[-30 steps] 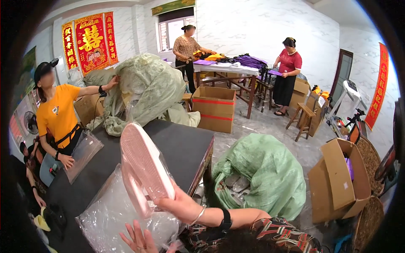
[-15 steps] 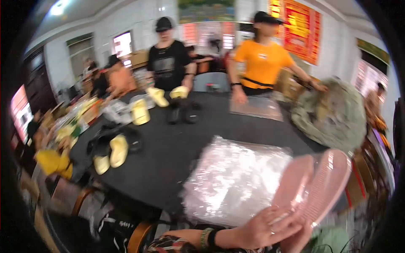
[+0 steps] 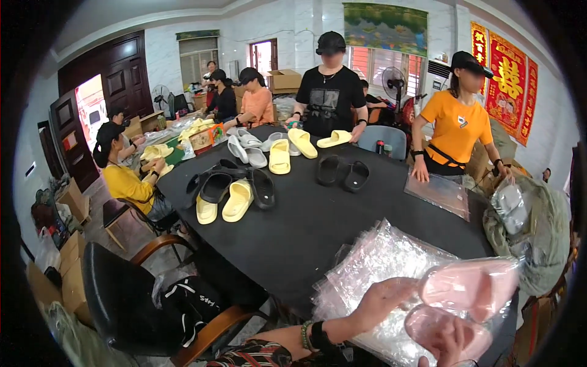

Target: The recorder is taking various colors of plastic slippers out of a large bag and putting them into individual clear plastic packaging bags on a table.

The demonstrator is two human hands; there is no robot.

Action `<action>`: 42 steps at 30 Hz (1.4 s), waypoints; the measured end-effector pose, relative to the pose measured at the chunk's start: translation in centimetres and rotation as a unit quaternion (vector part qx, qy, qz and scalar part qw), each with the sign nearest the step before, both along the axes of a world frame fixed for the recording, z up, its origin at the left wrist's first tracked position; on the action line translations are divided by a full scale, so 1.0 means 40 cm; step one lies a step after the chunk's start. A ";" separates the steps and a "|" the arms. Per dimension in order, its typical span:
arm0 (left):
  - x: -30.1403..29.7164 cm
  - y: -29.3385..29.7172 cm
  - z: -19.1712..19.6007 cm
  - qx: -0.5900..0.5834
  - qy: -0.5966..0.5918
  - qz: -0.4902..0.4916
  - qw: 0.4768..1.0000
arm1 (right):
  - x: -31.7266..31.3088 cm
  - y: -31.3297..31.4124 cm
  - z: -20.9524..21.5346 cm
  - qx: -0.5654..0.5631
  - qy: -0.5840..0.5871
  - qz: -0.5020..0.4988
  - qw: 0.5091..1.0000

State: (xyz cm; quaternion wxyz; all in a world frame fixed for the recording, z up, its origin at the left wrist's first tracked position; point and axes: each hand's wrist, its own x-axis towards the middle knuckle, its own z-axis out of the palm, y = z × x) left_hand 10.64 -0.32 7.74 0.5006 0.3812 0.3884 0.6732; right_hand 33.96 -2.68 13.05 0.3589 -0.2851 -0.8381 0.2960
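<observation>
A pair of pink slippers (image 3: 468, 284), wrapped in clear plastic, is held at the lower right, one above the other. My left hand (image 3: 385, 300) reaches in from the lower left, its fingers closed on the upper slipper's near end and its wrapping. At the bottom edge, my right hand (image 3: 449, 345) grips the lower slipper, with its fingers lying over it; part of that hand is cut off by the frame. Under both hands lies a pile of clear plastic bags (image 3: 385, 257) on the black table (image 3: 281, 244).
Yellow slippers (image 3: 238, 200), black slippers (image 3: 356, 176) and grey slippers (image 3: 246, 150) stand across the table. Opposite, a person in orange (image 3: 458, 125) touches flat plastic bags (image 3: 440, 192) beside a large greenish sack (image 3: 541, 226). A black armchair (image 3: 122, 293) stands at left.
The pink slippers have turned from lying soles-long and slanting upward to nearly level, with their straps showing. My view has swung left. The person in orange now holds a wrapped grey pair by the sack.
</observation>
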 end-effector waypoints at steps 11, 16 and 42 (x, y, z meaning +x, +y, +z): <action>-0.152 0.026 -0.153 -0.127 0.246 -0.009 0.961 | -0.023 0.172 -0.193 0.120 -0.165 -0.026 0.979; -0.183 0.023 -0.101 -0.209 0.145 0.021 0.967 | 0.009 0.193 -0.231 0.128 -0.145 -0.039 0.980; -0.175 -0.025 -0.016 -0.299 0.277 -0.060 0.911 | 0.299 0.240 -0.293 -0.117 -0.133 -0.348 0.920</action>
